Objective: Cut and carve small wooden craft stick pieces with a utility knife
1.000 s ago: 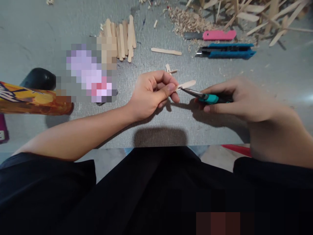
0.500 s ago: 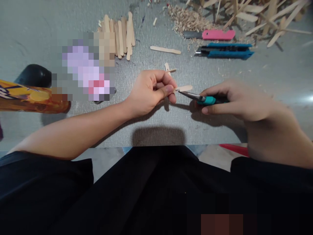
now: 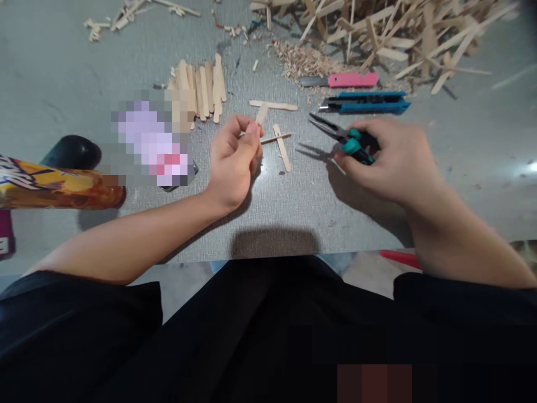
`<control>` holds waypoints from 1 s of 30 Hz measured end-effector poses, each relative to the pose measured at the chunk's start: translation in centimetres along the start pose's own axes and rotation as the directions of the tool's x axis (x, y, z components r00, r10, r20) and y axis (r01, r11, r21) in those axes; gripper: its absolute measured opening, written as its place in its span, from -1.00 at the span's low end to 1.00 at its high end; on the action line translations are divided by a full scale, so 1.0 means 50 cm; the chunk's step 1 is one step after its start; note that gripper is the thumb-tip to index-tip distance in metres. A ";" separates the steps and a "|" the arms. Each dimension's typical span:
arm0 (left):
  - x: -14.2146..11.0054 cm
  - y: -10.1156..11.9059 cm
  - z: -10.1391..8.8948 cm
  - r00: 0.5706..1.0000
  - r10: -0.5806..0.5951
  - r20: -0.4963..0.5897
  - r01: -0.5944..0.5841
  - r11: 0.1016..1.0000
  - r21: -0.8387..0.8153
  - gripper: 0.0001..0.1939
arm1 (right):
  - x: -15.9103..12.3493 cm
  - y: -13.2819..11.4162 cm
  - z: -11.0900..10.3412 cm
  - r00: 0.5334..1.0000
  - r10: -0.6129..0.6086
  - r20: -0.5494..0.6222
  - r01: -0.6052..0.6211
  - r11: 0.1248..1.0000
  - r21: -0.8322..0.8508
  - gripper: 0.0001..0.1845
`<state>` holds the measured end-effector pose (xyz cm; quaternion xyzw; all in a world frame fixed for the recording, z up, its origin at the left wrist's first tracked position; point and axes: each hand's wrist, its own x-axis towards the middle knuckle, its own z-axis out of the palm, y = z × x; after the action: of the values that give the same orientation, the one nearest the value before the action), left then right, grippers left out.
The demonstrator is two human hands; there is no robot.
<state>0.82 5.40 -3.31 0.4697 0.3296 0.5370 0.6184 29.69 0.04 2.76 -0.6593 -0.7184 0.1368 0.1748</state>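
My left hand point(image 3: 237, 162) pinches a wooden popsicle stick point(image 3: 262, 113) between thumb and fingers; its flat end points up and away from me. Wrapped in my right hand point(image 3: 392, 159) are needle-nose pliers point(image 3: 350, 143) with teal and black handles. Their jaws are slightly apart, point left, and touch no stick. Between the hands, a popsicle stick point(image 3: 285, 157) lies on the table with a thin wooden strip point(image 3: 268, 139) across it. Beyond the left hand lies another popsicle stick point(image 3: 289, 106).
Behind are a row of sticks point(image 3: 204, 92), a pink-handled cutter point(image 3: 352, 80), a blue box cutter point(image 3: 369, 103), wood shavings point(image 3: 302, 60) and a big heap of sticks point(image 3: 390, 33). At the left lie a yellow-orange tube point(image 3: 62, 184), a dark rounded object point(image 3: 78, 150) and a blurred purple item point(image 3: 146, 140).
The pliers have come away from the stick, moving up with their jaws parted. My left hand has turned and drawn left, its stick now pointing away from me. The view has shifted slightly.
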 end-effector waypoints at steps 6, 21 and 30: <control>-0.011 0.006 0.008 0.999 0.019 0.026 -0.021 0.996 0.088 -0.54 | -0.001 0.010 0.031 0.999 -0.029 0.029 0.032 0.993 -0.112 -0.55; -0.028 0.020 0.015 0.993 -0.075 0.095 0.060 0.987 0.151 -0.77 | -0.004 0.013 0.060 0.997 -0.064 0.038 0.070 0.983 -0.172 -0.41; -0.054 0.015 0.025 0.969 -0.123 0.215 0.113 0.992 0.058 -0.61 | 0.004 -0.001 0.057 0.966 -0.194 -0.173 0.194 0.981 -0.017 -0.57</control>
<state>1.16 2.48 -2.43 0.5191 0.2993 0.4369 0.6708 28.41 0.34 0.23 -0.5952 -0.7615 0.0610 0.2493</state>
